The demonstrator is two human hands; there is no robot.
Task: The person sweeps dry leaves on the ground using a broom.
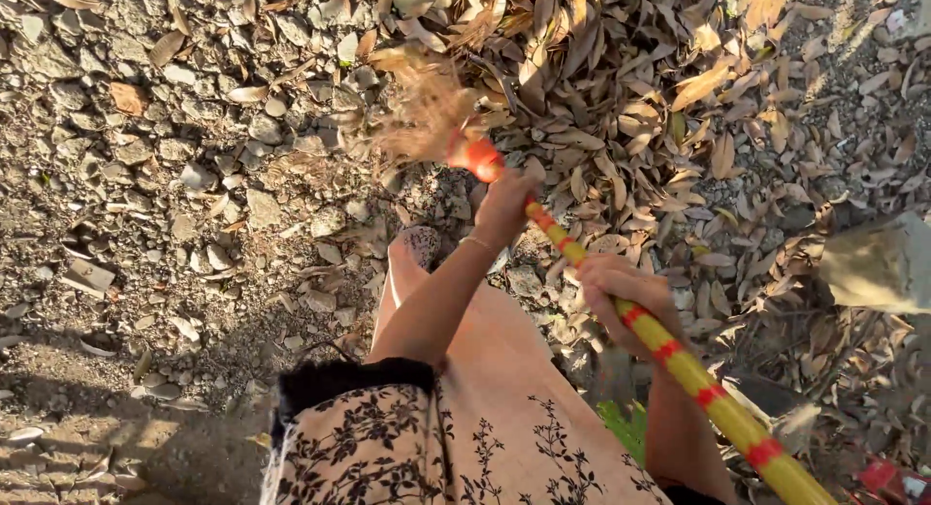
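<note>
left hand (pixel 504 206) low on broom (pixel 669 355) | right hand (pixel 626 301) gripping mid-handle

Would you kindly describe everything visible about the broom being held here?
The broom has a long yellow handle wrapped with red bands, slanting from lower right up toward the centre. A red binding joins it to straw-coloured bristles, blurred, at the edge of a dry leaf pile on stony ground. The left hand grips near the head; the right hand grips lower down the handle.
</note>
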